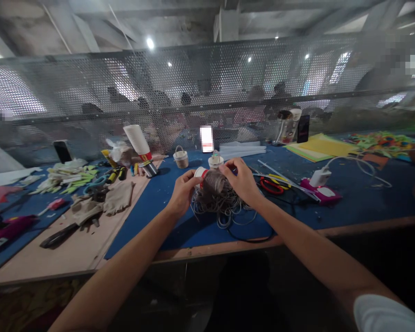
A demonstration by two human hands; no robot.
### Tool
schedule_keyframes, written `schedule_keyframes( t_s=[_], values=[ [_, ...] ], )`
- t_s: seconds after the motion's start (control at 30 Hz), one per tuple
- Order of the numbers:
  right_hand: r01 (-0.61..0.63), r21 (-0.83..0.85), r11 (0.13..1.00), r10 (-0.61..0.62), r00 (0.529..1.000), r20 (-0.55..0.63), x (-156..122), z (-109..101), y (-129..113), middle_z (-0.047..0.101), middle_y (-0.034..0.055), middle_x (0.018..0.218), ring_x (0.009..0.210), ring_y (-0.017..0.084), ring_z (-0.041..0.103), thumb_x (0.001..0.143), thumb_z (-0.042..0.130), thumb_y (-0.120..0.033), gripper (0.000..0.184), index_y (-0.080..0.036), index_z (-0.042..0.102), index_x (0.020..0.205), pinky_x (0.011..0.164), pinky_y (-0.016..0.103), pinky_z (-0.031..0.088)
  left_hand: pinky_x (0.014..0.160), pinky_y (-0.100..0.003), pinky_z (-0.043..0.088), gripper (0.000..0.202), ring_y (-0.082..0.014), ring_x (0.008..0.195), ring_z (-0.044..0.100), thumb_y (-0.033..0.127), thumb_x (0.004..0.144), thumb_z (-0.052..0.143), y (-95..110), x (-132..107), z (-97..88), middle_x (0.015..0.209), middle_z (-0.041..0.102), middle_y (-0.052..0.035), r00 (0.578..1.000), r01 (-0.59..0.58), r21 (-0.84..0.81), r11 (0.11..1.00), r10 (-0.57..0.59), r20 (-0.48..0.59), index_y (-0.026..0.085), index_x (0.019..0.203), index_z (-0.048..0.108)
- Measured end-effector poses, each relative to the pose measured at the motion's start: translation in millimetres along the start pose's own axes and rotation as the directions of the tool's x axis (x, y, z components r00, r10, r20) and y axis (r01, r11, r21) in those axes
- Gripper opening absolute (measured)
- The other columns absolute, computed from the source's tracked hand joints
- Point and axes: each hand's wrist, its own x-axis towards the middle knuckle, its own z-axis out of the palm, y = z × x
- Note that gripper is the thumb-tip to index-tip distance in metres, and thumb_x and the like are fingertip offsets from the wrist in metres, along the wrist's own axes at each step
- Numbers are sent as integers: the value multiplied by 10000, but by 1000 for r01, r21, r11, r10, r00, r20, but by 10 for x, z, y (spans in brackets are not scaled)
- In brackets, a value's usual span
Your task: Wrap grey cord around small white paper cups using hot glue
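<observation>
My left hand [182, 190] grips the rim end of a paper cup [199, 175], white and red, tipped on its side. Grey cord [213, 183] is wound around much of the cup's wall. At the wound end, the fingers of my right hand [242, 180] are pinched together; they seem to be on the cord, though the fingertips are partly hidden. Beneath both hands a loose tangle of grey cord [224, 214] spreads over the blue table mat [148, 221]. Two small cord-wrapped cups, one with a handle [181, 159] and one with a pale top [216, 161], stand just behind.
Red-handled scissors [271, 186] and a purple glue gun [327, 192] lie to the right. Stacked paper cups [137, 140] lean at the left, near work gloves [119, 198]. A lit phone [206, 138] stands before a perforated metal screen [180, 97]. Coloured sheets [323, 146] lie back right.
</observation>
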Motion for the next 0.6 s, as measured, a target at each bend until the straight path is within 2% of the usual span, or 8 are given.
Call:
schedule_keyframes(
  t_s=[0.07,0.13,0.27,0.37,0.47,0.6],
  values=[
    [-22,-10,1000,23,998,58,-9,-19,-23,643,45,885,818,190,607,920,570,-513,314,-217,602,822,828,368,492,641,-229,421,129,-108,654,542,230,726,728,3,7,-7,753,633,-2,1000,-26,-22,999,25,-11,145,810,678],
    [-37,15,999,35,994,103,-17,-19,-42,655,43,892,831,193,617,889,602,-553,343,-216,603,827,824,365,492,661,-233,429,113,-114,677,547,232,745,700,4,13,-14,764,633,-10,999,-35,-47,998,35,-2,142,811,679],
    [-115,72,991,102,981,166,-29,5,-69,673,88,1080,978,227,640,787,709,-584,465,-208,583,1031,861,387,504,691,-243,446,132,-125,700,559,242,753,677,0,24,-27,783,643,-19,999,-49,-82,995,49,2,143,839,691],
    [-165,45,985,148,954,260,-43,13,-81,672,99,1152,973,232,656,758,733,-591,575,-209,555,1149,854,403,511,704,-244,448,139,-125,707,561,237,742,695,-1,29,-34,783,645,-18,998,-64,-66,996,64,-5,143,845,697],
    [-130,-1,992,125,952,280,-58,17,-81,686,86,1137,930,229,666,778,724,-568,540,-215,565,1154,844,409,507,709,-248,449,148,-129,706,563,237,724,707,-1,26,-33,773,642,-16,998,-58,-37,998,57,-16,147,841,699],
    [-27,-22,999,32,976,213,-74,34,-54,690,83,1107,953,241,658,787,721,-550,497,-226,582,1138,833,406,510,711,-245,444,159,-127,716,560,210,696,717,-5,26,-22,789,642,-14,998,-59,-31,998,59,-12,148,841,699]
  ],
)
